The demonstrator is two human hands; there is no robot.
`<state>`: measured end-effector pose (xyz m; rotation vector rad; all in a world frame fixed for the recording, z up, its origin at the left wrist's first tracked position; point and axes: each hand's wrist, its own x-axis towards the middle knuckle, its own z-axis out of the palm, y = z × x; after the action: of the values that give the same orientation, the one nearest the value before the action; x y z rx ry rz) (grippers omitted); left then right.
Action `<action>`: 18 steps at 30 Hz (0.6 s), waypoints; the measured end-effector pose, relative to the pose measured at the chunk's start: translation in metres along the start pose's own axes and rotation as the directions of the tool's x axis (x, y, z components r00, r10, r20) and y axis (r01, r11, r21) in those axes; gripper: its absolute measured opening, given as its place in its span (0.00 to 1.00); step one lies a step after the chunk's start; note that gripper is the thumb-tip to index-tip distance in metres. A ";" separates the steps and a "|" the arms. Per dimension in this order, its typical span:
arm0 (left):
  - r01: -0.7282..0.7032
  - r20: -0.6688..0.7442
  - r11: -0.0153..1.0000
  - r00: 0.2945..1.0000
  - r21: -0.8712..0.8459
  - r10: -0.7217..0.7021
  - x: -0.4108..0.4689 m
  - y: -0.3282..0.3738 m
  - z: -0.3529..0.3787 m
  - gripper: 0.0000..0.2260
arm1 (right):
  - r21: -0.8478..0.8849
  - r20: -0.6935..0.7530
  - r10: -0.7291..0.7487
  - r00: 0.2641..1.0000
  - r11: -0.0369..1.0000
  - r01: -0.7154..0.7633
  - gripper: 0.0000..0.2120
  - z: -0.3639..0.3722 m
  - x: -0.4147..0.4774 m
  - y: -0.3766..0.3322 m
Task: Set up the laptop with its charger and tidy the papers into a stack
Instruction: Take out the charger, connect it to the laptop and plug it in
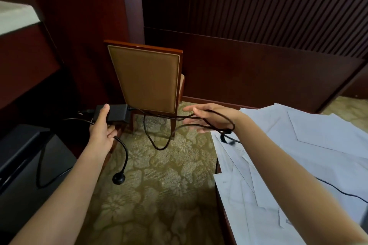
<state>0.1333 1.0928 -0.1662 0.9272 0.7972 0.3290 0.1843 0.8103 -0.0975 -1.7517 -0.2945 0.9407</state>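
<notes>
Gripping charger (117,113), left hand (101,127), cord (159,147) across right hand (208,117)

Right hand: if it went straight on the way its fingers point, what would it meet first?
Probably the chair, its lower back edge and leg, just beyond the right hand; farther on, the charger brick held by the left hand. Depth is unclear.

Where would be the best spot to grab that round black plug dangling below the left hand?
Probably the plug itself, pinched across its rounded body, coming in from underneath. Its thick cord enters from the top and arcs up to the left hand, which grips the power brick, so the top is taken. The plug appears to hang clear above the carpet, leaving its sides and underside free.
</notes>
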 end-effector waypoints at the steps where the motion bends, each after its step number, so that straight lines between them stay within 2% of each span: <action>1: -0.001 -0.005 1.000 1.000 0.009 0.001 0.000 0.001 -0.002 0.26 | -0.017 0.024 0.028 0.999 0.999 -0.028 0.23 0.004 0.005 -0.005; 4: -0.022 0.030 0.999 0.999 0.031 0.021 -0.002 0.003 -0.010 0.21 | -0.078 0.016 0.122 0.992 0.990 -0.120 0.30 0.017 0.016 -0.019; 7: -0.034 0.044 0.998 0.999 0.057 0.031 0.005 0.002 -0.023 0.10 | -0.313 -0.054 0.135 0.989 0.938 -0.145 0.31 0.029 0.029 -0.032; 9: -0.043 0.037 0.997 0.998 0.066 0.041 0.009 0.002 -0.032 0.08 | -0.401 -0.051 0.102 0.993 0.909 -0.114 0.25 0.039 0.039 -0.040; 11: -0.040 0.015 0.997 0.999 0.059 0.039 0.010 0.006 -0.038 0.08 | -0.522 0.010 0.088 0.996 0.850 -0.070 0.15 0.052 0.050 -0.049; 13: -0.047 -0.001 0.998 0.999 0.038 0.047 0.009 0.014 -0.043 0.07 | -0.661 0.044 0.114 0.993 0.749 -0.056 0.14 0.070 0.059 -0.056; 16: -0.060 0.015 0.998 0.998 -0.031 0.060 0.011 0.029 -0.051 0.05 | -0.841 0.168 0.206 0.964 0.540 0.031 0.32 0.097 0.071 -0.058; 17: -0.052 0.018 0.997 0.998 -0.060 0.053 0.012 0.037 -0.054 0.06 | -0.850 0.230 0.258 0.938 0.523 0.064 0.38 0.103 0.073 -0.057; 18: -0.044 0.015 0.995 0.999 -0.088 0.046 0.013 0.044 -0.058 0.07 | -0.829 0.290 0.295 0.910 0.553 0.085 0.42 0.105 0.075 -0.056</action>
<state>0.1029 1.1590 -0.1563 0.8659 0.7413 0.3919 0.1720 0.9508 -0.0936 -2.4425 -1.0711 1.3958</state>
